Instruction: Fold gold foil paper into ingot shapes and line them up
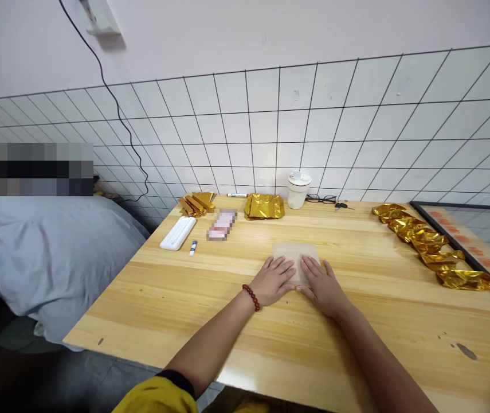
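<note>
A square, brownish-grey sheet that looks like paper [295, 250] lies flat on the wooden table [176, 321]. My left hand [273, 279] rests on its left part, fingers stretched out, with a red bead bracelet at the wrist. On the right part of the sheet lies my right hand [320, 285], also flat with the fingers extended. Both thumbs nearly meet at the sheet's near edge. Neither hand grips anything. The palms and fingers cover the lower portion of the sheet.
Behind the hands are a stack of gold foil sheets [264, 207], a white lidded cup [298, 190], glasses [321, 199] and keys [341, 205]. Folded gold foil pieces [429, 244] line the right side. At left lie gold strips [197, 203], a white case [178, 233] and a small tube [193, 248].
</note>
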Demonstrator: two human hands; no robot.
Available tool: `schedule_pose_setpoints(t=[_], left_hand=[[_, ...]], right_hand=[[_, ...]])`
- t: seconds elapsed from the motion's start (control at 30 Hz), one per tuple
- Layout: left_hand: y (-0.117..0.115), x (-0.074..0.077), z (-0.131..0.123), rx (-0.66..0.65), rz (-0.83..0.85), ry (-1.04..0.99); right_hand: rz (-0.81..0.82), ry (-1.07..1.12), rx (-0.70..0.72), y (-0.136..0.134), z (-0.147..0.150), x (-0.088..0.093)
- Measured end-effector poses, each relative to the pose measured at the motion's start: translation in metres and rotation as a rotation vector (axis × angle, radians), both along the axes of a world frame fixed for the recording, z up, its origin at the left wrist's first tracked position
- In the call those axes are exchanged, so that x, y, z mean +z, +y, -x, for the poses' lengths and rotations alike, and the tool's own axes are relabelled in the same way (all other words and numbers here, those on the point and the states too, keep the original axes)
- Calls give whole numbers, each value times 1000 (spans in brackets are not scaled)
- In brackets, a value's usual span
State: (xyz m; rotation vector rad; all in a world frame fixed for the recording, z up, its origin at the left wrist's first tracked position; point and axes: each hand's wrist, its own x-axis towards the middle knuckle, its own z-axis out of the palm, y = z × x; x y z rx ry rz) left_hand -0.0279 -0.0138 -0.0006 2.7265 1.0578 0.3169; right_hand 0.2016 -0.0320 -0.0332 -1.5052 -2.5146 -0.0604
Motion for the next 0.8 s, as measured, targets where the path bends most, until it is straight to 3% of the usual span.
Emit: schedule_pose_setpoints(t=[0.8], left_hand=[[-1, 3, 0, 39, -37, -22]], right_hand=[[51, -39, -218, -1, 5, 3]])
